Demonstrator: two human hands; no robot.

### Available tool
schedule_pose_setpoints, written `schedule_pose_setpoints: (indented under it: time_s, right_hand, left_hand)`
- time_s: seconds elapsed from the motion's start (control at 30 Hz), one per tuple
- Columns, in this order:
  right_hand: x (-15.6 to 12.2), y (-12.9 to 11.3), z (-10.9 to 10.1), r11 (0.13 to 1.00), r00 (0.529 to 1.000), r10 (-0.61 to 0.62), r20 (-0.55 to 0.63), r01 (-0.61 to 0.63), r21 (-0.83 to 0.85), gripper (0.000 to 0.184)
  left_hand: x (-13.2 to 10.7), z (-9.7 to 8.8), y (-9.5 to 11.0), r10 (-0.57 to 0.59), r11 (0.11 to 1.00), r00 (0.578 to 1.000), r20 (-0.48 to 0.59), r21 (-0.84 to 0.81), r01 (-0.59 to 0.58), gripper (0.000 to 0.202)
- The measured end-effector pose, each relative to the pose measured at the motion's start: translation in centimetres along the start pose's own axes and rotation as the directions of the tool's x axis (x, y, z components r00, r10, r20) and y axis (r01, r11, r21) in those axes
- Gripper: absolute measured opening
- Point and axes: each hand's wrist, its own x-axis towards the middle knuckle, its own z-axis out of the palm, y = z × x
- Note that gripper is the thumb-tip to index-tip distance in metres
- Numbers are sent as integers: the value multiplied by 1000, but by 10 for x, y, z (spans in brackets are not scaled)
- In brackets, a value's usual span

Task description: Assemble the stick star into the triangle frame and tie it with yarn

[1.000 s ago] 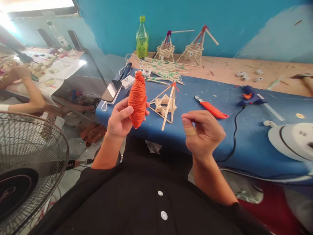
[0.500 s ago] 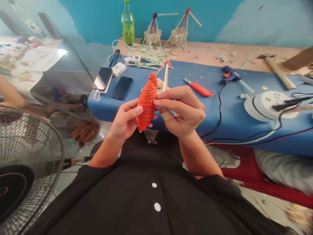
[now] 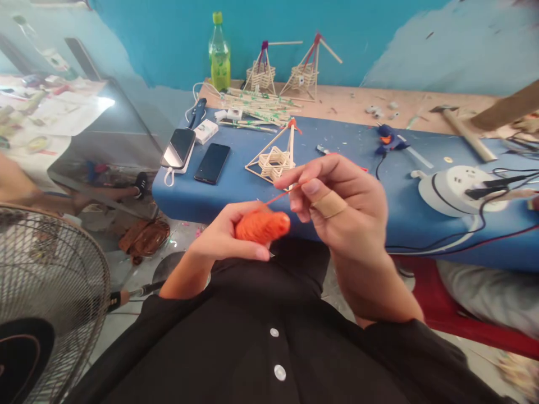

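My left hand (image 3: 227, 235) is wrapped round a spool of orange yarn (image 3: 263, 226), held low near my chest and lying sideways. My right hand (image 3: 337, 202), a bandage on one finger, pinches a loose strand of the orange yarn (image 3: 280, 196) that runs up from the spool. Just beyond my hands, on the blue table (image 3: 236, 188), stands a small wooden stick frame (image 3: 275, 157) with an orange tie at its peak.
Two phones (image 3: 197, 154) lie at the table's left. A blue glue gun (image 3: 387, 137), a white power socket reel (image 3: 458, 188) with cables, a hammer (image 3: 461, 132), a green bottle (image 3: 219, 53), loose sticks and two more stick frames (image 3: 286, 73) sit farther back. A fan (image 3: 46, 297) stands at lower left.
The spool went from upright to lying sideways and lower in my left hand. My right hand came to the spool, then drew a strand out to the right.
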Motion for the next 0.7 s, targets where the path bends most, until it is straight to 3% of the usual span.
schedule_pose_setpoints:
  time_s: [0.07,0.17,0.27,0.37,0.47,0.63,0.7]
  right_hand:
    - [5,-24,-2,1000,998,13,63,-15,23,23]
    - [4,-56,-5,1000,992,-13,123,13,-1,13]
    - [-3,-75,-10,991,976,-46,211,72,-115,9]
    - [-6,-82,-16,968,968,-3,253,66,-242,9]
    - [3,-84,-26,951,982,4,190,55,-304,15]
    - [37,-86,-52,944,983,-4,181,63,-324,23]
    - [54,-83,-63,910,985,-77,157,134,-392,28]
  left_hand:
    - [-3,0,7,4,971,1000,15,238,-8,48]
    - [-8,-3,8,108,912,988,-107,406,-56,60]
    - [-13,-11,-3,163,961,964,-209,255,-107,63]
    - [-18,-21,-20,242,964,949,-203,-58,-259,57]
    - [-25,-29,-34,284,915,946,-157,-251,-316,50]
    - [-34,-37,-40,177,954,980,-90,-230,-194,56]
    - [-34,-40,-38,110,980,992,-54,-159,-117,70]
